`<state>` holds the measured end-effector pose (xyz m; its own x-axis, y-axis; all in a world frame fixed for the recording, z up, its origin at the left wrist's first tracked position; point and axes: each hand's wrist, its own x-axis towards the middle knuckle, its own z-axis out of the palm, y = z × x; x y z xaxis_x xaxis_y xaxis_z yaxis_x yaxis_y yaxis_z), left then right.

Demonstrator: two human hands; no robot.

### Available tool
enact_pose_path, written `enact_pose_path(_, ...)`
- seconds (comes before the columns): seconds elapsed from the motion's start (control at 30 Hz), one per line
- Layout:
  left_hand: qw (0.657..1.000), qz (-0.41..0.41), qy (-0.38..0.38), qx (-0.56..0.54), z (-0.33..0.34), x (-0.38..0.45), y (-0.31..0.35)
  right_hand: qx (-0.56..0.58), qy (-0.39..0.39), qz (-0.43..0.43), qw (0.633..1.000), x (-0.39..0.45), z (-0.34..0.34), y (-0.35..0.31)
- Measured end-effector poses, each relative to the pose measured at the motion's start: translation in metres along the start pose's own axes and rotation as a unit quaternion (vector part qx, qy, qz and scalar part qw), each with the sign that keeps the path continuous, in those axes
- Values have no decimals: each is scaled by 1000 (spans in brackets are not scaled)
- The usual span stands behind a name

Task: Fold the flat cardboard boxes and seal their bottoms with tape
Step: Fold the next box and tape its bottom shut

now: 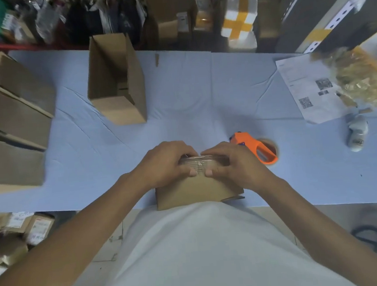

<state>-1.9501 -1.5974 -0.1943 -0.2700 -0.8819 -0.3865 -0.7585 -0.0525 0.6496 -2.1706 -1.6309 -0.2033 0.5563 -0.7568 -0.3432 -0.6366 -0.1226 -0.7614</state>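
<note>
Gripped from both sides: left hand (164, 162) and right hand (232, 161) curled over the far top edge of a small brown cardboard box (196, 191), thumbs pressing a strip of clear, glossy tape (196, 161) down onto it. Box standing at the near edge of the table (201, 96), directly against the person's white shirt, long axis running left to right, tape lying along that same line between the two hands. Both hands equally near; taped seam right under the fingertips. Just beyond the right hand, an orange plastic tape dispenser (255, 147) on its brown roll, closest to that hand. Farther back and left, one open folded box (116, 80), matte and corrugated. Along the left edge, more brown boxes (11, 140) in a row. Table covered in pale blue, creased cloth.
</note>
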Motion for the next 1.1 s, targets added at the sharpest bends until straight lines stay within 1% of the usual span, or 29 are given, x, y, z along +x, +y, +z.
enact_pose_path(0.07,1000,-8,-1,-16,-2,1,-2,-36,-10,-10,999,5,-4,-3)
enact_pose_path(0.1,999,-16,11,-46,-2,2,-2,-26,-6,-9,1000,9,-5,-5)
enact_pose_path(0.17,993,-23,56,-97,2,0,-3,54,24,14,998,13,-1,-11)
enact_pose_path(0.2,991,-24,84,-99,6,0,-2,84,45,21,995,13,3,-12)
enact_pose_path(0.23,990,-26,108,-91,10,-2,-2,91,64,16,994,12,7,-12)
enact_pose_path(0.3,988,-25,130,-80,14,-4,-1,79,76,1,994,10,12,-10)
enact_pose_path(0.37,989,-27,118,-84,11,-5,-1,70,68,-2,995,10,9,-9)
enact_pose_path(0.43,992,-47,94,-74,6,-5,-4,36,34,-1,999,10,3,-7)
enact_pose_path(0.53,997,-76,22,-6,4,-7,-6,4,-31,5,1000,11,-5,-6)
enact_pose_path(0.6,998,-61,-7,34,4,-9,-6,9,-50,3,999,12,-7,-5)
enact_pose_path(0.63,998,-48,-3,31,4,-10,-7,31,-43,5,999,13,-7,-5)
enact_pose_path(0.67,999,-40,16,4,4,-11,-7,72,-24,13,997,14,-6,-5)
enact_pose_path(0.73,992,-37,83,-87,8,-12,-8,157,36,37,986,14,-1,-7)
enact_pose_path(0.77,985,-42,116,-118,12,-12,-7,169,65,42,983,14,2,-8)
enact_pose_path(0.83,978,-56,155,-132,16,-11,-4,155,101,46,982,13,6,-10)
enact_pose_path(0.9,977,-60,160,-128,18,-11,-2,143,103,45,983,13,6,-10)
enact_pose_path(1.0,976,-55,174,-117,19,-11,-3,96,60,37,993,12,4,-11)
enact_pose_path(1.1,973,-62,195,-109,21,-9,-2,86,66,39,993,16,5,-16)
